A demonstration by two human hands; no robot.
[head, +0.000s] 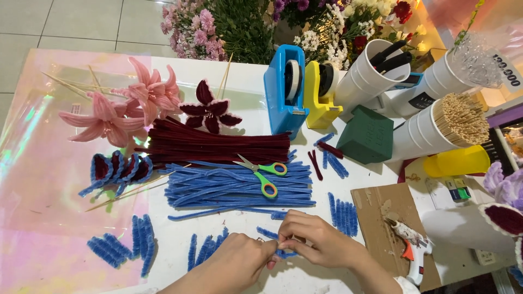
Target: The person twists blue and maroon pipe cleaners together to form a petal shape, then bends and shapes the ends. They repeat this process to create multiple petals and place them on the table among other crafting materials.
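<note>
Near the front edge of the white tabletop, the left hand and the right hand met over a short blue pipe cleaner piece. Both sets of fingers were closed on it, pinching it between thumb and fingertips, so that only a fuzzy blue stub showed below the knuckles; its full shape could not be made out. It was bright blue and bristly, the same as the cut blue lengths lying just to the left of the hands and the short blue pieces to the right. Farther toward the middle of the tabletop lay a wide bundle of long blue pipe cleaners, with green-and-orange-handled scissors resting on top, and behind it a bundle of dark red pipe cleaners. A glue gun lay on a cardboard sheet near the right front corner. Pink pipe cleaner flowers lay toward the back left.
</note>
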